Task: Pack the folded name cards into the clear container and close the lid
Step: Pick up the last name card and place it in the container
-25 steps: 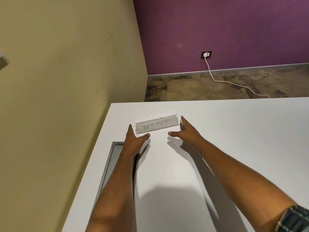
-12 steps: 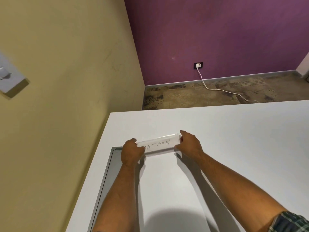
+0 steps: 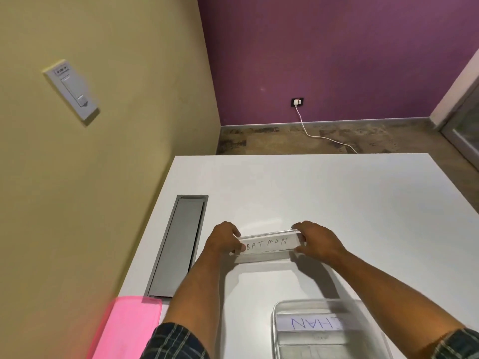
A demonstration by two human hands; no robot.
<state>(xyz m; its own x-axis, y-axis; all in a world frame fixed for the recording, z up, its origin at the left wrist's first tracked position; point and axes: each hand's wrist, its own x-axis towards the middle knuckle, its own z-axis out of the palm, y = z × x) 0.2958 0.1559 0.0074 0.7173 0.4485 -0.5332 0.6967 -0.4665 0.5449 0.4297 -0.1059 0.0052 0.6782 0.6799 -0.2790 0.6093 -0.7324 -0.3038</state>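
Two hands pinching one BATMAN name card point(image 3: 268, 245) by its ends: left hand point(image 3: 224, 240) at nine o'clock, right hand point(image 3: 320, 240) at three, each grip clamped on card. Sitting on white desk point(image 3: 363, 203) mid-frame. Lying at five o'clock, clear container point(image 3: 329, 330) holding another card point(image 3: 308, 323). Lying at seven o'clock, pink lid point(image 3: 127, 330).

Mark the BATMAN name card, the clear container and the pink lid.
BATMAN name card point(image 3: 268, 245): head view, on its lettered front face.
clear container point(image 3: 275, 340): head view, on its left wall.
pink lid point(image 3: 127, 330): head view, on its flat top surface.
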